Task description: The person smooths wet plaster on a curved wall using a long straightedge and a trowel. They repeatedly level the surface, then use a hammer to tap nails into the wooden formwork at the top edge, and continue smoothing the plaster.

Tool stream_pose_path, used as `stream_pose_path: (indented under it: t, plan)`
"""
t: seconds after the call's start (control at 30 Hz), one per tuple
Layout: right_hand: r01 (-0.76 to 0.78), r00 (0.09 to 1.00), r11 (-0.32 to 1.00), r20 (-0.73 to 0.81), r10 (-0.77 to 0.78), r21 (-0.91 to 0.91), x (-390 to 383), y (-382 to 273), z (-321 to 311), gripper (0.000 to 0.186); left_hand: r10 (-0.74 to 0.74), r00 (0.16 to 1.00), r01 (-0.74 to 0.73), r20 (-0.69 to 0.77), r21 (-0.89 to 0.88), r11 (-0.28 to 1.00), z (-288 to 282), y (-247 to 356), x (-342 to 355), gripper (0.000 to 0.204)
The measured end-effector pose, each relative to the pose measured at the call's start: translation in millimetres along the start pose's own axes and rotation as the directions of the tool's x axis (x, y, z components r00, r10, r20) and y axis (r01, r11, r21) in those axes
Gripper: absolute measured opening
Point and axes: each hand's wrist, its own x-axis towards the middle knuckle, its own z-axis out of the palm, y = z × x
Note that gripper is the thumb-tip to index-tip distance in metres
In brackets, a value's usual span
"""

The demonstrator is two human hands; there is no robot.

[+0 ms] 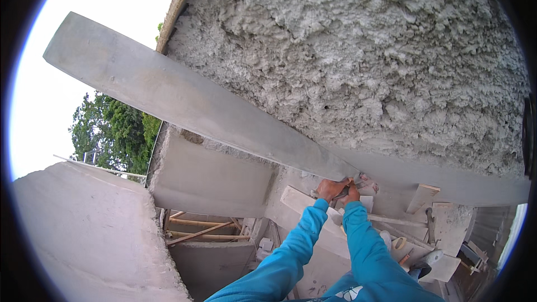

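My left hand [331, 189] and my right hand [351, 193] are side by side, both closed, at the lower end of a long grey beam [196, 103]. The fingers are pressed together close to the beam's corner. Whatever they pinch is too small and too covered to make out. Just right of them, a small reddish-white scrap [367, 182] lies against the grey surface. The beam slants from the upper left down to my hands, in front of a rough cement-covered wall [347, 67].
Below my hands are pale boards [299, 200], a hammer [430, 226], a tape roll [399, 243] and a trowel-like tool [433, 257]. A small wooden piece [423, 198] leans on the grey band at right. Lower left, an opening shows bamboo poles [207, 237] beside a plastered wall [89, 235].
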Motion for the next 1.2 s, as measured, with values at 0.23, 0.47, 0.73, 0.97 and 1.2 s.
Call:
stream_pose_path:
  t: [0.23,0.47,0.73,0.97,1.2]
  plan:
    - [-0.054,0.996,0.998,-0.072,0.05,-0.043,-24.4,-2.0,-4.0,0.039,0.027,0.996,-0.036,-0.089,-0.105,0.994,23.9,-20.0,-5.9,0.05]
    - [-0.093,0.989,0.991,-0.124,0.08,-0.1,-33.7,-35.1,-30.5,0.045,0.081,0.995,-0.085,-0.06,-0.068,0.994,32.8,-23.4,7.5,0.058]
    - [-0.109,0.994,0.962,-0.053,0.099,-0.252,-134.5,-114.0,-100.5,0.048,0.139,0.981,-0.148,-0.135,-0.062,0.987,30.6,-13.8,-1.1,0.062]
    - [-0.127,0.989,0.932,-0.114,0.093,-0.34,-218.3,-172.9,-166.4,0.05,0.108,0.992,-0.113,-0.06,-0.073,0.991,35.5,-39.3,18.1,0.058]
    - [-0.132,0.976,0.899,-0.215,0.043,-0.418,-255.8,-236.4,-195.8,0.044,0.152,0.988,-0.151,0.03,-0.043,0.988,15.9,-12.5,6.1,0.062]
